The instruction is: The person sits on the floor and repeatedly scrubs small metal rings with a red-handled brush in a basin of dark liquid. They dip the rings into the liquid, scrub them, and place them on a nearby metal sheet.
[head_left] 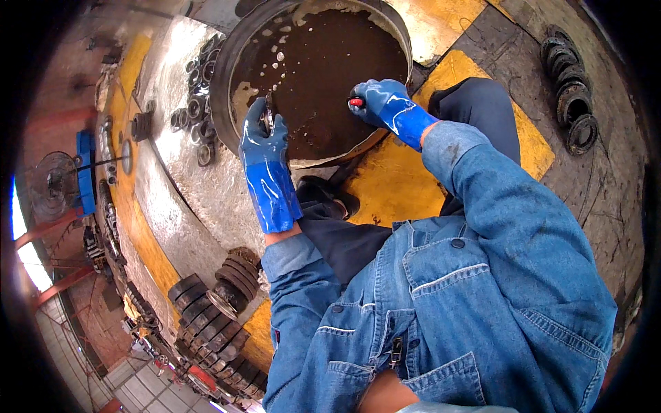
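Note:
Both my hands wear wet blue rubber gloves over a large round tub of dark brown liquid with patches of foam. My left hand is at the tub's left side, its thumb and fingers around a small dark metal part. Most of that part is hidden by the glove, so its exact kind cannot be told. My right hand is closed over the tub's right side on a red-ended handle. The rest of this tool is hidden or lost against the dark liquid.
Several metal rings lie left of the tub. A row of dark rings is on the floor at the right. Stacked dark cylindrical parts stand at lower left, and a fan is at far left. My knees flank the tub's near side.

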The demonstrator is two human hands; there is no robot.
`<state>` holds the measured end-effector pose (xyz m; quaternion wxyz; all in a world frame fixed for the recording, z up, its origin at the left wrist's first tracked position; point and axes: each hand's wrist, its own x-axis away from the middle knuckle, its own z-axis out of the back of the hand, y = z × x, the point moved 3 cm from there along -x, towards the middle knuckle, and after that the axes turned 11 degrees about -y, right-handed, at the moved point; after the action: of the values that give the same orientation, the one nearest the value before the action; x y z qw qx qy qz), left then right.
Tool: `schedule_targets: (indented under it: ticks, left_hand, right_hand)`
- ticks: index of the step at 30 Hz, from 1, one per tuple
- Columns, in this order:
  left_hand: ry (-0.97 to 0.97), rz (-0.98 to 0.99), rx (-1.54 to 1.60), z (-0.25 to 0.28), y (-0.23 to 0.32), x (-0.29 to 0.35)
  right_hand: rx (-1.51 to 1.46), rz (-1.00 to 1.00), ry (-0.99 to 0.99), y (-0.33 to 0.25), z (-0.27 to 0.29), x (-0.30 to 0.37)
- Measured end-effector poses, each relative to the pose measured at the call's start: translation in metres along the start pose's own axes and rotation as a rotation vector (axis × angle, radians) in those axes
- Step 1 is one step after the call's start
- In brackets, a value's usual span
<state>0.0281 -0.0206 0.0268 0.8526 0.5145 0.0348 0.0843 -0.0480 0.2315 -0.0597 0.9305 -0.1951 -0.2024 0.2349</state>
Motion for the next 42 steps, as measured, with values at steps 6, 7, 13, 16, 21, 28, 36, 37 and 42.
schedule_targets:
  ticks: [6, 7, 13, 16, 21, 28, 36, 37, 42]
  left_hand:
    - [0.003, 0.0, -0.046, 0.006, -0.013, -0.004]
    - [-0.001, -0.013, -0.063, 0.005, -0.012, -0.005]
    - [-0.014, 0.065, -0.022, 0.002, -0.004, 0.0]
    - [-0.016, 0.014, -0.056, 0.003, -0.003, 0.0]
    - [-0.018, 0.074, -0.006, 0.003, -0.005, 0.001]
    - [-0.015, 0.068, -0.038, 0.002, 0.0, 0.002]
    - [-0.025, 0.053, 0.022, 0.003, -0.007, 0.0]
    - [-0.025, 0.048, 0.032, 0.003, -0.01, -0.001]
    - [-0.028, 0.108, -0.065, 0.002, -0.001, 0.002]
  right_hand:
    - [-0.024, -0.02, -0.026, -0.003, 0.003, 0.0]
    - [-0.021, -0.02, -0.011, -0.002, 0.001, 0.0]
    - [-0.02, -0.021, -0.025, -0.002, 0.003, 0.002]
    - [-0.016, -0.014, -0.015, -0.003, 0.003, 0.002]
    - [-0.018, -0.014, -0.037, -0.005, 0.007, 0.003]
    - [-0.013, -0.028, -0.042, -0.003, 0.005, 0.002]
    - [0.006, -0.036, -0.047, -0.005, 0.006, 0.001]
    - [-0.001, -0.04, -0.049, -0.005, 0.005, 0.0]
    - [0.005, -0.036, -0.034, -0.004, 0.004, 0.001]
